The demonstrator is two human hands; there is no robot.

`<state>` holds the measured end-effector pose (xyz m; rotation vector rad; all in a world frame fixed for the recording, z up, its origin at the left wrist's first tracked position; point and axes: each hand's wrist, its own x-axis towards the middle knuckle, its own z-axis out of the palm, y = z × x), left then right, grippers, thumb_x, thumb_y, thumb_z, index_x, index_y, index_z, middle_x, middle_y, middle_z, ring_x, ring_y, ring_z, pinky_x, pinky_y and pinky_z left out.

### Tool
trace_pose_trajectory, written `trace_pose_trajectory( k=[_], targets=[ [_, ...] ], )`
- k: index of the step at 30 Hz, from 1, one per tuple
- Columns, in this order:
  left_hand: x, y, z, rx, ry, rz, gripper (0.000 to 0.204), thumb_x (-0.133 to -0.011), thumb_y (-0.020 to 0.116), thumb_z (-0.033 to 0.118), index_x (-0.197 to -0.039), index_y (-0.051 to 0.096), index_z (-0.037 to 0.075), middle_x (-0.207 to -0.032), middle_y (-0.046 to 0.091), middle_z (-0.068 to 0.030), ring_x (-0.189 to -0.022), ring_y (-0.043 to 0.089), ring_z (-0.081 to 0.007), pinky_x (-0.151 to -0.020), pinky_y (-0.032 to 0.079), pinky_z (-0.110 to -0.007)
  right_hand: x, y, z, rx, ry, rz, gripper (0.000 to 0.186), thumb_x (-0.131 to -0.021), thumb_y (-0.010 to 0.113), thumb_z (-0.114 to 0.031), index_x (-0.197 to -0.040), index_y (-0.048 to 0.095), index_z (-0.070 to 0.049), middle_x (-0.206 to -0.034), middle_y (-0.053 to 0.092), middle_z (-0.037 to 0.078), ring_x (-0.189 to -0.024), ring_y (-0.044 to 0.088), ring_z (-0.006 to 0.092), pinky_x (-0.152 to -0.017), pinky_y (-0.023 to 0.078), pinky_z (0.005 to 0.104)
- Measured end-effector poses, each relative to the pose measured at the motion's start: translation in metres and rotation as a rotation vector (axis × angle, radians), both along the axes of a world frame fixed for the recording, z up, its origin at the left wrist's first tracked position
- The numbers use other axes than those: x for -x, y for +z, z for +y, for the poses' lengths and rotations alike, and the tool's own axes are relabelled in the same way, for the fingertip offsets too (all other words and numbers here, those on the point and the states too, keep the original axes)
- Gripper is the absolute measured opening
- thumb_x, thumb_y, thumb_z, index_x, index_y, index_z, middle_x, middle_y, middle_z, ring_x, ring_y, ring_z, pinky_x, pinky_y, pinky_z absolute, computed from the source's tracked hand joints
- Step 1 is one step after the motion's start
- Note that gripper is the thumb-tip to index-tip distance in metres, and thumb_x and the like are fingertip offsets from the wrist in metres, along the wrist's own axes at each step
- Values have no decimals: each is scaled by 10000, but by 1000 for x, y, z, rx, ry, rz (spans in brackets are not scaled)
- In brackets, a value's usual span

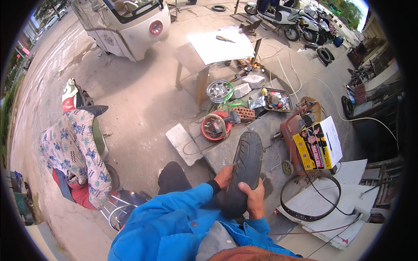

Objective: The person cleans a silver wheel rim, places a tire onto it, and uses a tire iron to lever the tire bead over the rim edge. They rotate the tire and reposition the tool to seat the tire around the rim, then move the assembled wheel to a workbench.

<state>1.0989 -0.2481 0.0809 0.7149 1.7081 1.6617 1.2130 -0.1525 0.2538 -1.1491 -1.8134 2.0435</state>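
A black tyre (pixel 248 158) with a grooved tread stands upright in front of me, its tread facing up and its lower end close to my body. My left hand (pixel 224 175) grips its left side, the fingers partly hidden behind the rubber. On the right side my right hand (pixel 254 196) clasps it, with the thumb lying across the tread. Both hands are closed on the tyre. Beyond it a power tool (pixel 234 116) leans at a red basin (pixel 203 130) that holds tools. A brick with holes (pixel 246 114) lies beside them.
To the right stand a reddish air compressor (pixel 292 130) carrying a yellow box (pixel 310 150), and a loose tyre (pixel 285 195) on white panels. Ahead are a tray of bottles (pixel 283 109), a metal wheel rim (pixel 220 90) and a white-topped table (pixel 209 48). A cloth-covered scooter (pixel 74 148) stands left.
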Motion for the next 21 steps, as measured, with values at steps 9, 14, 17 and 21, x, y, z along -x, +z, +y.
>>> trace_pose_trajectory(
  k=[9,14,17,21],
  targets=[
    [134,38,-77,-108,197,-50,410,-1138,551,178,-1504,507,-3,-1366,696,-237,-1267,679,-310,-1077,517,-416,141,15,-68,-10,63,59,862,-769,977,-359,-1377,582,107,-1223,744,209,-1105,725,274,-989,578,386],
    [250,-2,-133,-91,129,142,418,-1078,633,169,-1458,585,2,-1372,712,-257,-1264,701,-385,-1055,545,-433,257,18,-132,-144,105,-11,894,-770,951,-375,-1412,577,122,-1265,730,217,-1115,728,286,-1004,578,391],
    [322,14,-171,-75,54,141,383,-1084,622,187,-1414,624,-9,-1338,718,-288,-1235,709,-427,-1022,552,-460,340,38,-167,-135,118,-30,878,-769,962,-355,-1402,575,114,-1270,728,220,-1137,724,283,-1008,572,388],
    [405,19,-221,109,165,30,334,-1120,574,221,-1334,631,-29,-1253,719,-310,-1184,719,-446,-977,549,-484,433,54,-211,-52,193,-1,864,-799,935,-345,-1426,561,116,-1307,719,214,-1170,714,275,-1026,563,383]
  ],
)
